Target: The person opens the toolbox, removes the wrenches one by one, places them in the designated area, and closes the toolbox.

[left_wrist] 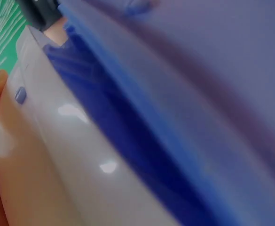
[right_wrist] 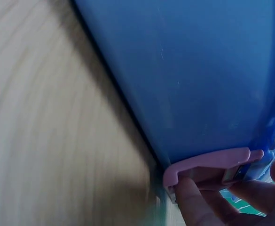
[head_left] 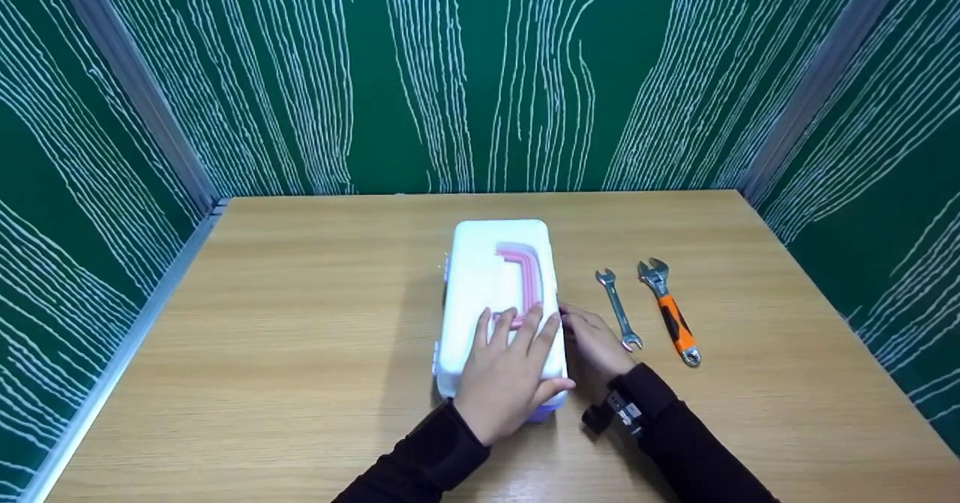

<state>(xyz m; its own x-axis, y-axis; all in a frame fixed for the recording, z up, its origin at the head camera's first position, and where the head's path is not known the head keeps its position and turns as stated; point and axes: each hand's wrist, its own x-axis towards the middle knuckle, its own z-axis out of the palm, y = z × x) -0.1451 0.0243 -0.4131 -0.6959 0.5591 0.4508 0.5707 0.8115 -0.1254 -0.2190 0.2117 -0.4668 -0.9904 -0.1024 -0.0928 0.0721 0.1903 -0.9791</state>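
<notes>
A toolbox with a white lid (head_left: 480, 278) and a blue-purple body (right_wrist: 184, 80) stands on the table, a pink carrying handle (head_left: 529, 274) folded into its top. My left hand (head_left: 504, 383) rests on the near half of that lid, fingers spread and straight. In the left wrist view a dark blue band (left_wrist: 123, 113) runs between the white lid and the purple body. Down at the toolbox's right side is my right hand (head_left: 596, 342). The right wrist view has its fingers (right_wrist: 193, 207) curled at a pink latch (right_wrist: 208, 162), one fingertip hooked against it.
To the right of the toolbox lie a silver open-end wrench (head_left: 619, 308) and an adjustable wrench (head_left: 672, 315) with an orange and black grip. Green panels (head_left: 525, 76) with white line patterns stand around the wooden table (head_left: 300, 300), joined by metal corner posts.
</notes>
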